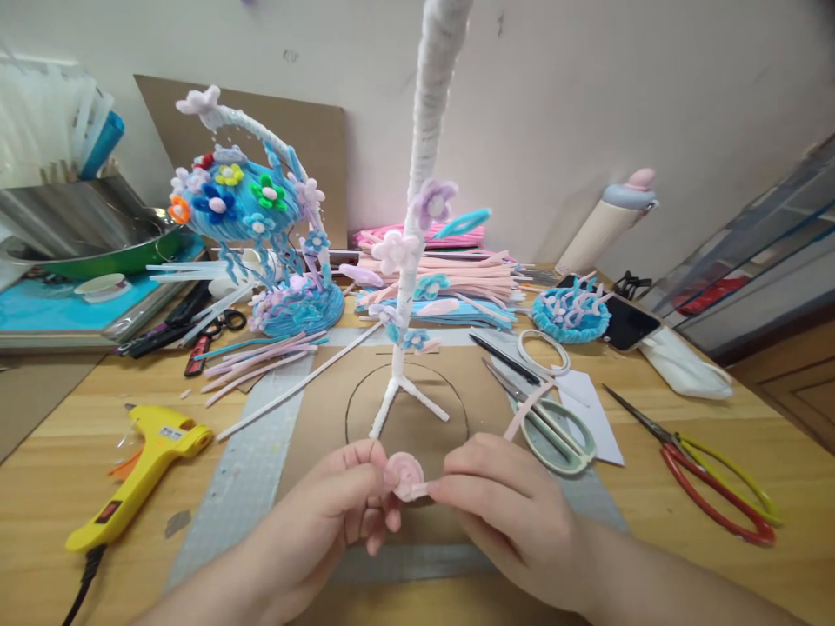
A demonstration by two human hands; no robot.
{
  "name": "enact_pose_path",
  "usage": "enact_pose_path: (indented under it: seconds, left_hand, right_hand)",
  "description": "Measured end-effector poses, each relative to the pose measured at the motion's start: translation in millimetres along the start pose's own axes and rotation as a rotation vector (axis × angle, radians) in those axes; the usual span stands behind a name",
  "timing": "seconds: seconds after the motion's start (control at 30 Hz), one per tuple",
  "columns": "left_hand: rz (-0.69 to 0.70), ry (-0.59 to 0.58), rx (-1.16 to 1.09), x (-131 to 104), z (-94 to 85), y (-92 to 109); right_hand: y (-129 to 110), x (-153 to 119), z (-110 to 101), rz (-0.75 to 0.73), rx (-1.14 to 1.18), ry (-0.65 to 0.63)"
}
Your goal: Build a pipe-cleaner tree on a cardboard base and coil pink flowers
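A small pink coil (407,476) of pipe cleaner is held low in front of me. My left hand (352,496) pinches the coil's left edge between thumb and fingers. From the coil's right side a pink strand runs into my right hand (502,504), whose fingers are closed on it; the strand's free end sticks out above that hand. Just beyond stands a white wrapped stem (405,296) with pastel flowers, its forked feet on a brown cardboard sheet (319,417) marked with a drawn circle.
A yellow glue gun (140,474) lies at the left. Pale green scissors (554,430) and red-yellow scissors (704,487) lie at the right. Behind are a blue flowered model (254,209), pipe cleaner bundles (450,278), a blue fuzzy disc (571,313) and a bottle (606,222).
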State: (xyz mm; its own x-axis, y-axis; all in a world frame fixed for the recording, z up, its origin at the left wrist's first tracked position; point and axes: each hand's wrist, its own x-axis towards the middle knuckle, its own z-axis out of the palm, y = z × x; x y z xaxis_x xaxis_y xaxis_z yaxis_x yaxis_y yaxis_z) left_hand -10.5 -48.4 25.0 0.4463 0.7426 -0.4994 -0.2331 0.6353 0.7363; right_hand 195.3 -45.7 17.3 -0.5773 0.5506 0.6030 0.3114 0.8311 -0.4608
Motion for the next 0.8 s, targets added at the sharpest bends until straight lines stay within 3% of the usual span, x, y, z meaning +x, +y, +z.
enact_pose_path:
  seconds: [0.8]
  left_hand:
    - [-0.028, -0.033, -0.062, -0.1, -0.3, -1.0]
  right_hand:
    - [-1.8, -0.2, 0.6, -0.038, -0.053, -0.052]
